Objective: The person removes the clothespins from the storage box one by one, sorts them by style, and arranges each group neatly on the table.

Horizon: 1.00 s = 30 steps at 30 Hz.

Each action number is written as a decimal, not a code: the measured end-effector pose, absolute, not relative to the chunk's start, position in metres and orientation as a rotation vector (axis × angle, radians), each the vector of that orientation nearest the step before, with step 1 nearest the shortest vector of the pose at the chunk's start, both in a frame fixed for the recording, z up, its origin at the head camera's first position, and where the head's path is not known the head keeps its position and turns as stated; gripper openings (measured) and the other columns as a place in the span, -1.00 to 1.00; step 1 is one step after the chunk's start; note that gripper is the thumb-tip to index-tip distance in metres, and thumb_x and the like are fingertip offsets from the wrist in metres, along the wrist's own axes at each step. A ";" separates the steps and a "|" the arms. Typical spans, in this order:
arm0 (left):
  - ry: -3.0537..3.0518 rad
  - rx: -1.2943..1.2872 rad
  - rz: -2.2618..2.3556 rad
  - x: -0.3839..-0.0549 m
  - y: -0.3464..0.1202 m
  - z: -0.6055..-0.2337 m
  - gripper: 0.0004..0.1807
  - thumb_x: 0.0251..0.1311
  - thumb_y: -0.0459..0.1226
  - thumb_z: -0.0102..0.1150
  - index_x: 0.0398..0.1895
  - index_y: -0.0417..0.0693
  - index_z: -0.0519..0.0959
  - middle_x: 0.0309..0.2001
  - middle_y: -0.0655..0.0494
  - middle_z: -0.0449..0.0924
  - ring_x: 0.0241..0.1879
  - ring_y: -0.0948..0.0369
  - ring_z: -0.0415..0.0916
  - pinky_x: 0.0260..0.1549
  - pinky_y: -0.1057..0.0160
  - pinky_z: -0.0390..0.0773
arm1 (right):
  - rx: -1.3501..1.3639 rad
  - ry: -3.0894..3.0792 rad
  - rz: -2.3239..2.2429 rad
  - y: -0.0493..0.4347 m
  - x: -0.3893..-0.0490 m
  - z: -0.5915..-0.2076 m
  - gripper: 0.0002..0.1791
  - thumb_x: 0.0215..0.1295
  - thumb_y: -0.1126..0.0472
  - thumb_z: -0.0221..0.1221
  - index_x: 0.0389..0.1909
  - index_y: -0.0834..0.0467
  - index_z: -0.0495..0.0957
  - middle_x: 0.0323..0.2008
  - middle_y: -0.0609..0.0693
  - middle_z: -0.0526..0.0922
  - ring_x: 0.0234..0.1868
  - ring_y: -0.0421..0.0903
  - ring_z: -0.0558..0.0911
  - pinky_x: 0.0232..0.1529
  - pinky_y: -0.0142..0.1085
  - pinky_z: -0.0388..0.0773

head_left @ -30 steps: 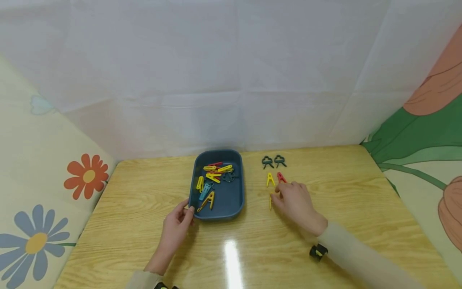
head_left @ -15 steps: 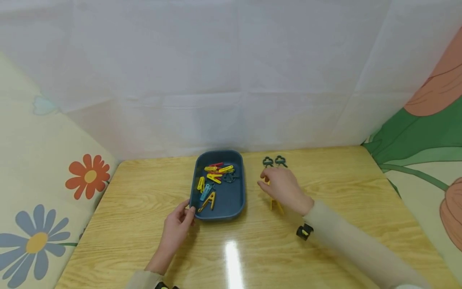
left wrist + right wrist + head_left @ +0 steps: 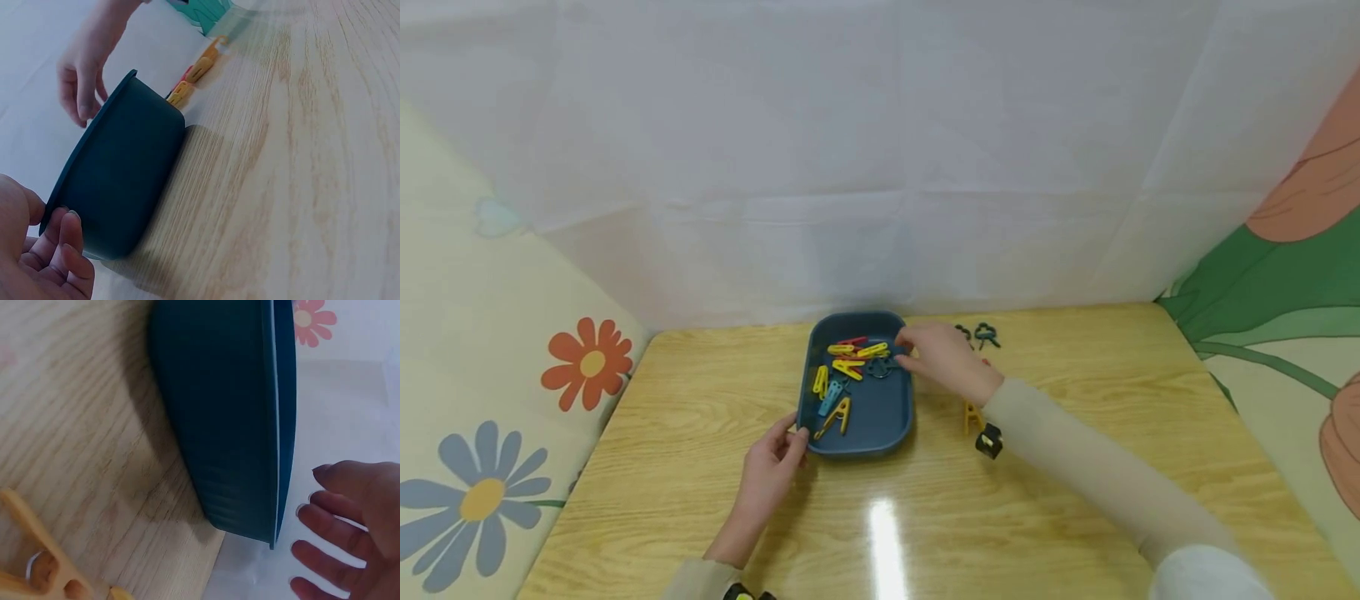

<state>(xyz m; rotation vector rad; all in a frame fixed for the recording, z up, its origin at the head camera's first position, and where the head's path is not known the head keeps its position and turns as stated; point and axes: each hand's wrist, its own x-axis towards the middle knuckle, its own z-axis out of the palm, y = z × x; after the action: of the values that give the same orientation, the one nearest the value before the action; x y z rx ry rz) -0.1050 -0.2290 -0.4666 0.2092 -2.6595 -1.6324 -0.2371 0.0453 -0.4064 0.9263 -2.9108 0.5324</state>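
Note:
A dark blue plastic bin (image 3: 880, 417) holds several yellow and red clothespins, a light blue clothespin (image 3: 831, 398), a dark green clip (image 3: 879, 367) and an orange-yellow clothespin (image 3: 835, 417). My left hand (image 3: 771, 462) pinches the bin's near left corner, thumb on the rim and fingers beneath, as the left wrist view shows. Over the bin's right rim is my right hand (image 3: 943, 358), its fingers spread and slightly bent with nothing between them in the right wrist view (image 3: 356, 525).
Right of the bin, dark green clips (image 3: 986, 335) lie near the table's back edge. An orange-yellow clothespin (image 3: 973, 417) lies closer, partly behind the right forearm. Yellow and red clothespins (image 3: 179, 93) show there in the left wrist view. A white cloth (image 3: 775, 167) hangs behind the table.
My right hand has left the clothespins on the table and moved left to the bin's right rim. My left hand has kept its place at the bin's corner.

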 end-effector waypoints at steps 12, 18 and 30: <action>-2.638 0.208 -1.642 -0.103 -0.228 -0.466 -0.55 0.58 -0.28 0.06 0.40 -0.34 0.44 -0.33 -0.10 0.61 -0.42 0.24 0.53 -0.53 0.34 0.49 | 1.200 -2.942 0.231 0.016 -0.265 -0.413 -0.70 0.45 0.03 0.32 0.09 0.05 0.72 0.03 -0.02 0.71 0.08 0.01 0.61 0.21 -0.06 0.49; -2.656 0.222 -1.625 -0.103 -0.229 -0.464 -0.55 0.59 -0.29 0.03 0.42 -0.34 0.42 -0.32 -0.11 0.62 -0.41 0.21 0.54 -0.50 0.34 0.50 | 1.200 -2.996 -0.016 0.005 -0.270 -0.413 -0.68 0.44 -0.03 0.32 0.13 -0.05 0.70 0.07 -0.08 0.70 0.18 0.00 0.57 0.39 0.05 0.34; -2.631 0.207 -1.650 -0.102 -0.229 -0.465 -0.55 0.58 -0.30 0.05 0.41 -0.34 0.44 -0.33 -0.12 0.61 -0.41 0.19 0.55 -0.48 0.35 0.53 | 1.117 -3.037 -0.241 -0.007 -0.273 -0.416 -0.72 0.44 0.00 0.32 0.09 -0.05 0.73 0.04 -0.07 0.71 0.12 0.00 0.58 0.25 -0.02 0.39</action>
<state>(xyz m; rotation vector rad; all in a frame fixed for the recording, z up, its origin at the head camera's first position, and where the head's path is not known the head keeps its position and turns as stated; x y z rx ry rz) -0.1017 -0.2288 -0.4650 0.2067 -2.6315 -1.6501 -0.2728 -0.0069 -0.4158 1.1169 -3.0370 -0.2411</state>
